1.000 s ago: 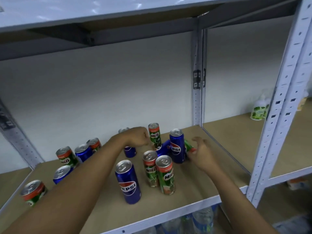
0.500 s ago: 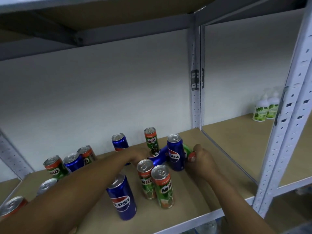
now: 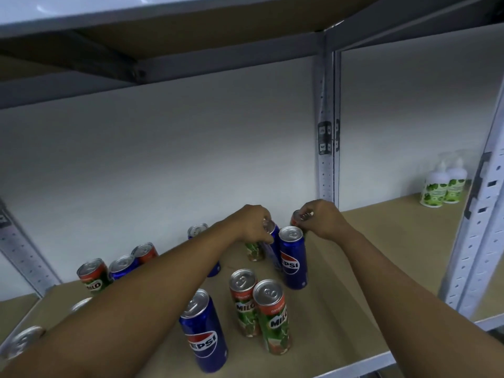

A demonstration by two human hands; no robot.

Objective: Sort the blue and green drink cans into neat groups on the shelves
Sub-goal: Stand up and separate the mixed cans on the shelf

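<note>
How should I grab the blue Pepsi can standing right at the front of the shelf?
Wrap your fingers round the middle of the front Pepsi can, on its smooth round side, coming from the open front edge of the shelf. It stands upright with free space on its left and front. The two Milo cans stand close on its right, so keep your grip away from that side.

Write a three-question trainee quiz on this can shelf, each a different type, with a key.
1. True or false: both Milo cans at the front stand upright.
2. The left hand grips the top of: A) a blue can B) a green can C) a bottle.
3. Fill in: the two white pump bottles stand on the ___ bay's shelf.

Key: 1 true; 2 A; 3 right.
</note>
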